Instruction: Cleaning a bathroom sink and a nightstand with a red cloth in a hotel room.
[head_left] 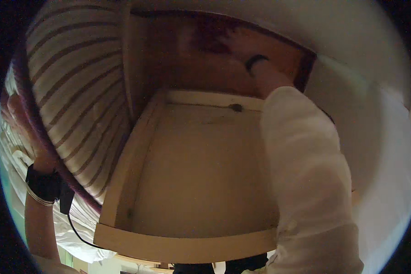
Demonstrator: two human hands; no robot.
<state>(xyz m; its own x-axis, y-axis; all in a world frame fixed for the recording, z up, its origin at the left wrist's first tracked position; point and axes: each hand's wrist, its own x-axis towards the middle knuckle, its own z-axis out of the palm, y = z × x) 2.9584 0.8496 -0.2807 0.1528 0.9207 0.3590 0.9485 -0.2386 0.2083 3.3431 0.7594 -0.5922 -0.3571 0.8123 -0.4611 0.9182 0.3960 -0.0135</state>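
My right arm, in a white sleeve (306, 169), reaches forward over a pale wooden box frame (182, 244). Beyond its far rim, my right hand (235, 43) is against a reddish-brown wooden panel (173, 64). Dimness and blur hide its fingers. A dark red patch (208, 39) lies beside that hand; whether it is a cloth or part of the panel, I cannot tell. At the far left, my left hand (23, 121) lies stretched along the outer side of a striped mattress (84, 100), beside its purple piping. That mattress stands tilted up on edge.
A small dark clump (235, 108) lies by the box's far inner edge. White bedding (77, 228) spreads at the lower left. A black cable (80, 235) hangs from the black device (66, 201) near my left wrist. A pale wall (374, 114) bounds the right side.
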